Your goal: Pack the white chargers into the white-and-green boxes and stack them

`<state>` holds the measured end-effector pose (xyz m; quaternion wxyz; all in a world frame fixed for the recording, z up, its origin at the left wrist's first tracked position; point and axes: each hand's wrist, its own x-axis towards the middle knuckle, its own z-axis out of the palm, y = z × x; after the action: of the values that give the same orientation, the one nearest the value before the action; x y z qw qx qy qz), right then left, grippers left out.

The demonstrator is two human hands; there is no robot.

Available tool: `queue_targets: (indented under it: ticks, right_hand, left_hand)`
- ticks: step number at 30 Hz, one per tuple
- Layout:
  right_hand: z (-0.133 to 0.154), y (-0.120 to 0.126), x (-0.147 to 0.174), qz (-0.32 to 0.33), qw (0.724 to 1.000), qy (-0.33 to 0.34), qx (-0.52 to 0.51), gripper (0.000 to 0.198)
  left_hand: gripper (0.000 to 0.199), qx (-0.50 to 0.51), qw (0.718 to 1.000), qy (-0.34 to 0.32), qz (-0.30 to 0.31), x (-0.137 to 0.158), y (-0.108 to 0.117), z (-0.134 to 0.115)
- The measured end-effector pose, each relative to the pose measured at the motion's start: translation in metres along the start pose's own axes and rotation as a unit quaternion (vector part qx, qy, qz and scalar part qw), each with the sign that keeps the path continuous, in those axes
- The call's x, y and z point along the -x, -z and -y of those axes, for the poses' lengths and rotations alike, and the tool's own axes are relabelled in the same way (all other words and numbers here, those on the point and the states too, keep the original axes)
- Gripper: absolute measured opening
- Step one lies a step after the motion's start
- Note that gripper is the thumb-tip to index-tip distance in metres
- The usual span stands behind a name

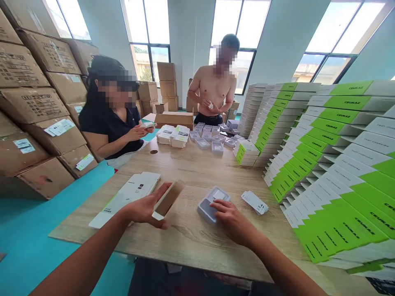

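Across the wooden desk [182, 250] we go: left hand [143, 207], grip clamped round an open box [169, 198], and light pressure should keep those walls square! To its right, the clear plastic tray [204, 210], fingers of the right hand [233, 222] over it, pinching or not, can't tell; go gently round that small white piece [219, 194] inside

Stacked green-and-white boxes [336, 116] read "CEUKAZ", the nearest stack [367, 185] adding "FAST CHARGING"

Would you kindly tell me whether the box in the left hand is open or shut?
Open: the box in the left hand shows its brown inside through an uncovered side.
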<state>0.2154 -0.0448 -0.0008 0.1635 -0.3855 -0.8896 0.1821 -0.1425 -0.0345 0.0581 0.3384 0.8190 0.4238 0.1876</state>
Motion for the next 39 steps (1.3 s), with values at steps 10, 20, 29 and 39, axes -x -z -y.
queue_targets:
  ticks: [10,20,29,39]
  right_hand:
    - [0.04,-0.049,0.002,-0.159,0.952,-0.229,0.127,0.065]
    - [0.04,-0.03,0.085,-0.163,0.966,-0.182,0.083,0.018]
    - [0.08,0.074,0.082,-0.121,0.992,0.0,-0.04,0.036]
    - [0.09,0.039,0.028,-0.334,0.936,0.01,-0.107,0.101]
  left_hand:
    - [0.109,0.001,0.995,-0.047,0.083,-0.027,-0.012,-0.02]
    - [0.11,-0.044,0.992,-0.006,0.12,-0.041,-0.012,-0.031]
    - [0.104,-0.078,0.984,-0.051,0.153,-0.054,-0.028,-0.048]
    - [0.099,-0.021,0.985,-0.103,0.135,-0.06,-0.041,-0.078]
